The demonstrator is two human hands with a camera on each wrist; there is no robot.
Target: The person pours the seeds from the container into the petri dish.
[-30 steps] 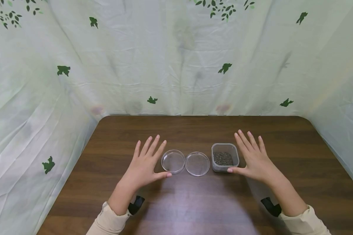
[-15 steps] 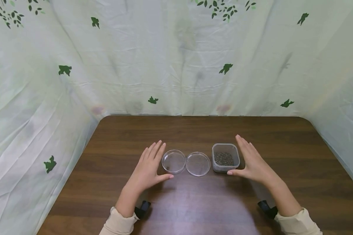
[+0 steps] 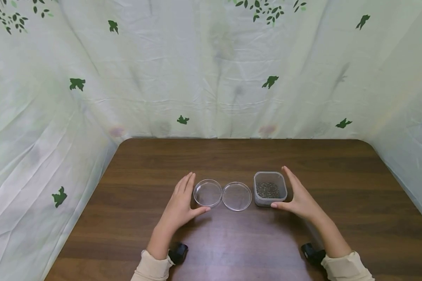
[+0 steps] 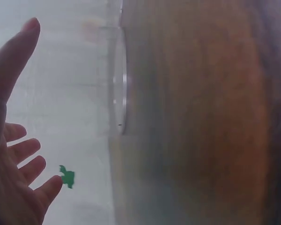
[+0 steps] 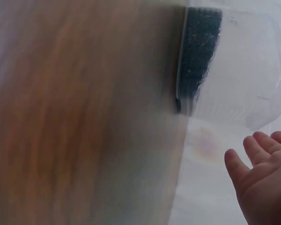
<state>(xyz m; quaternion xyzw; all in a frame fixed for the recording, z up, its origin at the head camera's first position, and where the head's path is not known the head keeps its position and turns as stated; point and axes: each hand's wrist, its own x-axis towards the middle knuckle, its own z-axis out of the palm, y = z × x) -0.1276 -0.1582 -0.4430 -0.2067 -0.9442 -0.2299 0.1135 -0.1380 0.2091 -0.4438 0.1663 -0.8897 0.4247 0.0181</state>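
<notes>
Two clear round petri dish halves lie side by side, the left one (image 3: 207, 192) close against the right one (image 3: 236, 196). To their right stands a clear square plastic tub (image 3: 263, 201), part filled with dark fine grains (image 3: 268, 190). My left hand (image 3: 179, 207) is beside the left dish, thumb and fingers spread around its near-left side. In the left wrist view that dish (image 4: 122, 89) shows edge-on, apart from the hand. My right hand (image 3: 302, 201) stands at the tub's right side, its thumb at the near corner. Neither hand grips anything.
Everything stands on a brown wooden table (image 3: 161, 154) with rounded far corners. A pale cloth (image 3: 214, 70) printed with green birds and leaves hangs behind it and along the sides. Black wrist cameras (image 3: 178, 253) sit under both wrists.
Both hands have drawn their spread fingers closer together and turned more upright on edge. The forearms have come slightly inward. The dishes and tub stay put.
</notes>
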